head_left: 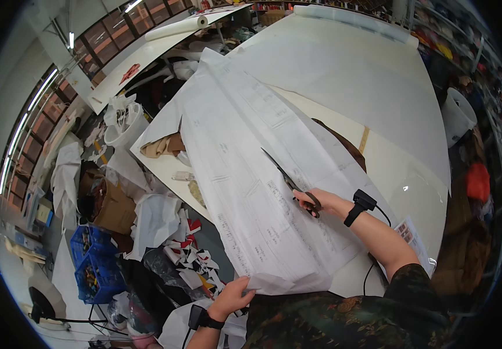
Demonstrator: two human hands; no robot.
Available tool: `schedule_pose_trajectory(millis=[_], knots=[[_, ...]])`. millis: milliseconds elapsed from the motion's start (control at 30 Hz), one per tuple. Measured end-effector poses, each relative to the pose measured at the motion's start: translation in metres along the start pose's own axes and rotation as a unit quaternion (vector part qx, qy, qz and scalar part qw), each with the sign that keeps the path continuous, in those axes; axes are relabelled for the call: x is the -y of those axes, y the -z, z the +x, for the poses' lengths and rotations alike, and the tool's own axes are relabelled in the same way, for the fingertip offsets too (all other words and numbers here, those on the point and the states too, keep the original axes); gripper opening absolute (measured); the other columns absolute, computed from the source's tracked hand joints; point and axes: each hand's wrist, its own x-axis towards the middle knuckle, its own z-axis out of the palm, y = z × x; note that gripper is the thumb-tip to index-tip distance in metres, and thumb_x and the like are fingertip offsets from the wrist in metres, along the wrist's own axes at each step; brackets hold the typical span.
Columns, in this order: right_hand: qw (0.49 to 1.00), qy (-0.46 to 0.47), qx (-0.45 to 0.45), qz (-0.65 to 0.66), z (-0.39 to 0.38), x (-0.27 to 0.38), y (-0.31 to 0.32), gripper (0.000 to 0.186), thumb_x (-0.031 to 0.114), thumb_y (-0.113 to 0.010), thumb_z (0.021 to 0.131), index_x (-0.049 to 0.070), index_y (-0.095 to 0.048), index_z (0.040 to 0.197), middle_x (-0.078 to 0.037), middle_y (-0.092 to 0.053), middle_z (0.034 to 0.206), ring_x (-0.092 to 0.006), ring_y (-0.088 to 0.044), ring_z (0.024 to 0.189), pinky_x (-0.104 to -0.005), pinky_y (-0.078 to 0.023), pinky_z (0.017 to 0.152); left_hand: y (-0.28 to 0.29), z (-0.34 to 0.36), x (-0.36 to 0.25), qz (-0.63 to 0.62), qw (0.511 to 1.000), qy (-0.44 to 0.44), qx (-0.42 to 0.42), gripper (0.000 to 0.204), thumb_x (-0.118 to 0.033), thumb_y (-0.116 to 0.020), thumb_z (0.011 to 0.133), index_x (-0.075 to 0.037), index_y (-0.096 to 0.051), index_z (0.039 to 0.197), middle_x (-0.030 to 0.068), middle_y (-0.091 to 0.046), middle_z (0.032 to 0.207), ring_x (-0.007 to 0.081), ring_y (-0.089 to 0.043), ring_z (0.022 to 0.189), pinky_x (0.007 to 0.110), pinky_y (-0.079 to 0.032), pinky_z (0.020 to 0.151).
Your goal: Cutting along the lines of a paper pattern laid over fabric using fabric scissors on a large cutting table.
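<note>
A long sheet of white printed pattern paper [251,192] lies diagonally over the white table [414,151], its lower end at my waist. My right hand [312,200] grips the handles of long dark scissors [277,163], which rest over the middle of the paper with the blades pointing up and left. My left hand [236,296] holds the paper's lower left corner at the near edge, where it is curled. Brown cloth [161,145] shows under the paper at the left, and a yellow ruler [362,145] lies to its right.
Paper rolls [355,26] lie at the back. A white bin [126,128], a cardboard box [108,203], blue crates [97,264] and scattered scraps [198,270] crowd the left floor. Shelves [460,41] and another white bin [460,116] stand at the right.
</note>
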Motion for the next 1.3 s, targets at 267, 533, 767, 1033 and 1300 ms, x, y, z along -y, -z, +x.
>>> schedule_pose_trajectory(millis=[267,533,767,1033,1300], knots=[[1.0,-0.024,-0.012,0.001,0.039,0.036,-0.004,0.065,0.072,-0.064,0.082,0.008,-0.057,0.071,0.0,-0.049,0.063,-0.0119,-0.048,0.05,-0.0261,-0.039,0.045,-0.008,-0.004,0.01,0.0,0.999,-0.028,-0.023,0.024,-0.012,-0.064,0.086,-0.003,-0.065,0.108,0.0166,-0.063,0.095,0.0346,-0.063,0.089,0.038,-0.05,0.079],[0.996,-0.024,-0.077,-0.024,0.084,0.046,-0.009,0.063,0.069,-0.072,0.076,0.008,-0.058,0.071,-0.001,-0.05,0.064,-0.0117,-0.046,0.051,-0.0254,-0.04,0.042,-0.006,0.009,0.08,-0.008,0.998,-0.061,0.009,0.024,-0.012,-0.063,0.087,-0.002,-0.065,0.109,0.018,-0.062,0.094,0.0372,-0.061,0.089,0.039,-0.05,0.078],[0.991,-0.003,-0.127,-0.047,0.123,0.091,-0.038,0.061,0.062,-0.07,0.084,0.004,-0.06,0.07,-0.003,-0.053,0.061,-0.0132,-0.049,0.046,-0.027,-0.038,0.042,0.04,0.014,0.176,-0.049,0.992,-0.063,0.101,0.032,-0.02,-0.067,0.091,-0.001,-0.064,0.116,0.019,-0.067,0.107,0.0388,-0.063,0.099,0.037,-0.051,0.085],[0.983,-0.015,-0.168,-0.069,0.119,0.119,-0.058,0.065,0.066,-0.062,0.087,0.003,-0.062,0.071,-0.003,-0.052,0.06,-0.0136,-0.049,0.048,-0.0281,-0.038,0.046,0.3,-0.048,0.321,-0.128,0.977,0.142,-0.09,0.031,-0.021,-0.071,0.09,0.001,-0.069,0.112,0.0092,-0.073,0.099,0.0159,-0.067,0.087,0.032,-0.052,0.077],[0.988,-0.027,-0.132,-0.08,0.143,0.156,-0.045,0.06,0.062,-0.061,0.09,0.006,-0.058,0.069,-0.003,-0.052,0.063,-0.0123,-0.048,0.05,-0.0277,-0.037,0.047,0.42,0.081,0.161,0.086,0.988,-0.119,-0.043,0.033,-0.005,-0.066,0.085,-0.002,-0.065,0.118,0.0163,-0.056,0.139,0.0357,-0.059,0.119,0.037,-0.047,0.1]])
